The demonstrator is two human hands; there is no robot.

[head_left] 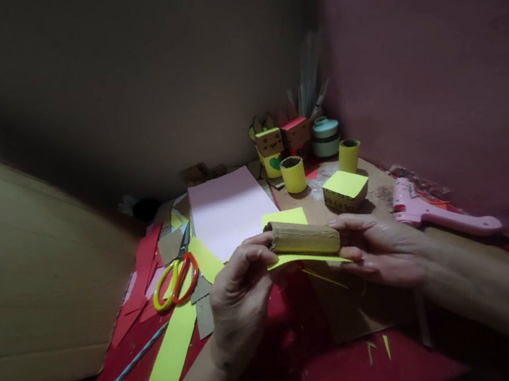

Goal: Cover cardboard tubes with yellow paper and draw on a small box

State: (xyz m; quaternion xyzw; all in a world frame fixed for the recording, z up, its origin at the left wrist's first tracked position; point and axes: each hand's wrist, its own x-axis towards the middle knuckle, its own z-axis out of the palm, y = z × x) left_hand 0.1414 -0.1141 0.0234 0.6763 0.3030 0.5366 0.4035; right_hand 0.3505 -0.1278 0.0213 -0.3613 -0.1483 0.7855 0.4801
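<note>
My left hand (239,293) and right hand (384,250) have their fingers closed round the ends of a cardboard tube (307,237), yellow paper (304,258) along its lower side, above the red table (347,379); if either grip slips, I think the paper could skew or crease; squeezing too hard could dent the tube; farther out, a yellow cup (293,176) and another cup (349,156) stand open-topped, their dark insides too dim to read; the teal jar (326,138) hides whatever it holds; clear sticks (308,75) rise behind, their holder unclear.
</note>
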